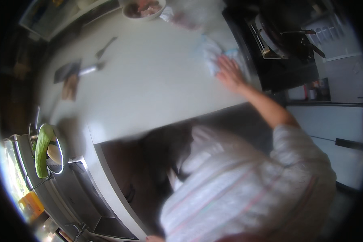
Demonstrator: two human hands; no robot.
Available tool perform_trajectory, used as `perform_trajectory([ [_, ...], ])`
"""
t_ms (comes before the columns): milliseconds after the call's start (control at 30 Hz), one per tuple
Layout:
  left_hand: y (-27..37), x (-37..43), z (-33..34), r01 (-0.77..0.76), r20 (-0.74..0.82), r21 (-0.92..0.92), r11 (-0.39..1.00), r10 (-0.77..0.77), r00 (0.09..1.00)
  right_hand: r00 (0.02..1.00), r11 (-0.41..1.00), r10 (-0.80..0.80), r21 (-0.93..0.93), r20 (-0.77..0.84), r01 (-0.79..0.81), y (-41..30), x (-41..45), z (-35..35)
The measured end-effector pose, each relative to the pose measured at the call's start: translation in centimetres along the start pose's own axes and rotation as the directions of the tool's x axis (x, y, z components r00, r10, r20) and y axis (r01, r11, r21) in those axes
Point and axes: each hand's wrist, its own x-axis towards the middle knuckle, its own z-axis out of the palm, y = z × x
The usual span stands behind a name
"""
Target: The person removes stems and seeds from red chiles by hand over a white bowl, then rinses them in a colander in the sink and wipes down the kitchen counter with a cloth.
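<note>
With its fingers spread flat, my right hand (pixel 230 74) holds a white and light-blue cloth (pixel 211 54) pressed to the white countertop (pixel 151 75). Cloth and hand are blurred, close to the black stove's edge. Only a sliver of my left hand (pixel 155 239) shows at the bottom rim, by the front edge of the sink counter; its fingers are hidden. Across the counter lies a cleaver (pixel 68 71) with a wooden handle, beside another tool with a shiny metal handle (pixel 88 70). A small dark-bladed utensil (pixel 106 48) lies farther back.
A bowl of raw meat (pixel 143 10) stands at the back, beside a clear plastic bag (pixel 184 19). A pan (pixel 270 36) sits on the gas stove (pixel 286 72) at right. At left, a long green gourd (pixel 43 151) rests on a container above the sink (pixel 99 202).
</note>
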Motion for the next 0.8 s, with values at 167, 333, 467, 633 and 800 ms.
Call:
perform_trajectory([
  [167,20.3,-2.9,-6.1,-0.565,-0.245,-0.525,0.637,0.523,0.816,0.973,0.976,0.215,-0.016,-0.083,-0.217,8.8,9.9,1.3],
  [333,52.4,-18.2,-13.7,-0.670,-0.299,-0.738,-0.081,0.929,0.217,0.979,0.977,0.198,0.089,-0.055,-0.192,9.2,10.4,1.2],
  [467,68.7,-29.6,-18.4,-0.775,-0.530,-0.448,-0.445,0.831,-0.171,0.997,0.993,-0.077,0.084,-0.013,0.078,4.8,-2.6,-0.5],
  [633,79.7,-38.7,-20.2,-0.934,-0.294,-0.265,-0.238,0.943,-0.157,0.993,0.972,-0.114,0.212,0.034,0.104,4.5,-5.8,-3.8],
  [800,85.4,-38.8,-17.0,-0.956,0.098,-0.258,-0.140,0.981,-0.170,0.994,0.986,-0.095,0.143,0.050,0.087,6.9,0.7,-2.5],
])
